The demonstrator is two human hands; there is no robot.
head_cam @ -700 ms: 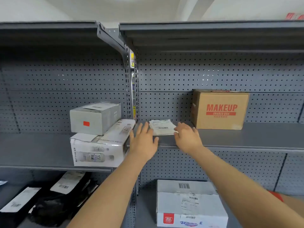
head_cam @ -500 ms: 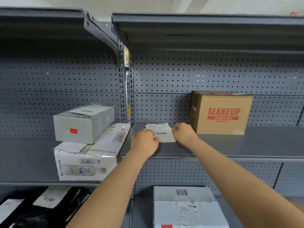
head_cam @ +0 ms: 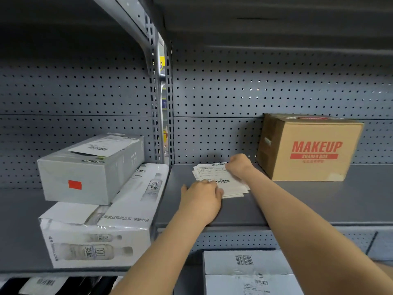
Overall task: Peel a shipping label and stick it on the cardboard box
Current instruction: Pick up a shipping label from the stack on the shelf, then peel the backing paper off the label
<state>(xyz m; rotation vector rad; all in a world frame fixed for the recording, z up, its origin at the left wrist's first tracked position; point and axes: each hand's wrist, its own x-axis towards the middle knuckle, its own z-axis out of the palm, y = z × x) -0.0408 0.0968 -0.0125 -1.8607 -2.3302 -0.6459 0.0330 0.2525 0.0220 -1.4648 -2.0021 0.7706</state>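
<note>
Grey steel shelving with pegboard backing fills the view, and we start right at the front edge of the shelf point(head_cam: 297, 209), where both forearms reach in. Compared with half a second ago, the view has closed in and both hands have slid further onto the paper: the reach is over, the picking is on.

Left hand point(head_cam: 201, 199) sits nearest, knuckles up, fingers curled and pressed down on the near-left corner of the stack of shipping labels point(head_cam: 214, 173). It pins rather than grips. Just beyond, the right hand point(head_cam: 239, 166) is balled loosely on the stack's far-right edge, fingers tucked together under the palm; whether they have pinched a sheet I cannot tell from here. My read: 1 hand anchors while the other works an edge loose, so peeling is only beginning and nothing is stuck yet.

Further back and to the right, the cardboard box point(head_cam: 308, 150), printed MAKEUP in red, stands upright against the pegboard, near the labels but not touching them. Off to the left, 2 white cartons point(head_cam: 91, 188) sit stacked on the neighbouring shelf, out of play.
</note>
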